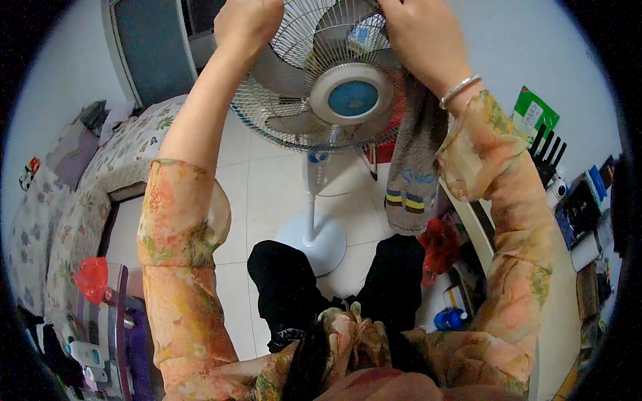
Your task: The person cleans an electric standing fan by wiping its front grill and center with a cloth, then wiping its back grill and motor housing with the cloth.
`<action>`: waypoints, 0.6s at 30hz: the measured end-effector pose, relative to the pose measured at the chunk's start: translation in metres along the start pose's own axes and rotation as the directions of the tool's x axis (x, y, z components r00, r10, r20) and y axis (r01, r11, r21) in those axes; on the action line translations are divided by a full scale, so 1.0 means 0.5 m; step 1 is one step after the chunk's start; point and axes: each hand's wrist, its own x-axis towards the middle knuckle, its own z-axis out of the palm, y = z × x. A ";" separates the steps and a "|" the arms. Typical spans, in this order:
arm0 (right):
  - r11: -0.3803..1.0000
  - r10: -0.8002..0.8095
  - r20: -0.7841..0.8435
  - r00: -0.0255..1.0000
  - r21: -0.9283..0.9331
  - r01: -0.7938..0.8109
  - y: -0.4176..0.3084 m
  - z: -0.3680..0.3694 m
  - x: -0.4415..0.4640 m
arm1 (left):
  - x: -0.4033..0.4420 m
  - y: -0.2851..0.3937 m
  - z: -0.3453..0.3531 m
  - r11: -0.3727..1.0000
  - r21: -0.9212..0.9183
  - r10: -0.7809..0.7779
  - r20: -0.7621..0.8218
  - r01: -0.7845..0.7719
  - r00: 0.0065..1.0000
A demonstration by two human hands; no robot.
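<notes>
A floor fan (309, 180) stands upright in front of me, with a wire grille (287, 137), grey blades and a blue centre cap (352, 98). My left hand (250, 24) is closed at the upper left rim of the grille. Across from it, my right hand (422, 37) is closed at the upper right rim, with a bracelet on the wrist. The top of the view cuts off some fingertips of both hands. A grey towel (412, 170) with striped ends hangs behind the fan's right side. The fan's round white base (314, 250) rests on the tiled floor.
A bed with a floral cover (130, 144) lies at the left. A side table (120, 321) holds a red plastic bag (92, 278). At the right are a cluttered desk (562, 334), another red bag (440, 247) and a blue bottle (450, 319). My knees (284, 281) sit close to the base.
</notes>
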 end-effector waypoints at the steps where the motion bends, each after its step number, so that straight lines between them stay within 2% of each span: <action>1: 1.000 -0.005 -0.001 1.000 -0.013 0.005 -0.006 -0.002 -0.006 | 0.002 0.001 -0.003 0.997 -0.057 -0.056 0.024 0.057 0.998; 5: 0.998 -0.055 0.077 0.995 0.039 0.052 -0.040 0.026 -0.072 | 0.008 0.013 -0.009 0.934 -0.206 -0.274 0.105 0.291 0.956; 8: 0.993 -0.075 -0.027 0.997 0.087 0.077 -0.055 0.055 -0.120 | 0.008 0.025 -0.019 0.915 -0.214 -0.319 0.133 0.342 0.938; 9: 0.990 -0.089 -0.055 0.994 0.101 0.095 -0.061 0.056 -0.129 | 0.008 0.019 -0.015 0.927 -0.211 -0.292 0.111 0.310 0.950; 11: 0.982 -0.101 -0.013 0.995 0.158 0.101 -0.076 0.052 -0.155 | 0.004 0.008 -0.001 0.948 -0.204 -0.235 0.069 0.244 0.970; 13: 0.971 -0.133 0.009 0.991 0.203 0.128 -0.086 0.040 -0.175 | 0.004 0.023 -0.020 0.918 -0.235 -0.303 0.102 0.319 0.948; 14: 0.941 -0.092 0.134 0.987 0.335 0.042 -0.085 0.023 -0.179 | 0.006 0.029 -0.024 0.901 -0.250 -0.335 0.118 0.354 0.935; 17: 0.816 -0.032 0.111 0.993 0.577 -0.039 -0.029 -0.005 -0.151 | 0.008 0.009 -0.001 0.914 -0.267 -0.298 0.072 0.306 0.952; 18: 0.842 0.033 0.018 0.999 0.538 -0.038 -0.003 0.000 -0.129 | 0.008 0.008 -0.005 0.907 -0.281 -0.300 0.090 0.313 0.950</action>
